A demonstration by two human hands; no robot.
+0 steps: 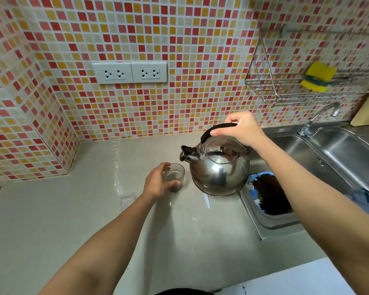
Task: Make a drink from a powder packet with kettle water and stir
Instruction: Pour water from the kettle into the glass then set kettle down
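Note:
A shiny steel kettle (pixel 219 167) with a black handle and a black-capped spout is in the middle of the grey counter (pixel 90 209). My right hand (pixel 241 129) grips its handle from above. The spout points left, just above a small clear glass (pixel 176 176) with brown powder or liquid at its bottom. My left hand (pixel 158 183) wraps around the left side of the glass, which stands on the counter. A thin white strip (pixel 207 201), maybe a stirrer or packet piece, lies by the kettle's base.
A steel sink (pixel 328 150) with a tap (pixel 320 118) fills the right side; a blue-edged item with dark contents (pixel 268 194) lies in its near corner. A wire rack (pixel 264 86) with a yellow sponge (pixel 317 76) hangs above. Two wall sockets (pixel 129 72) sit on the tiled wall.

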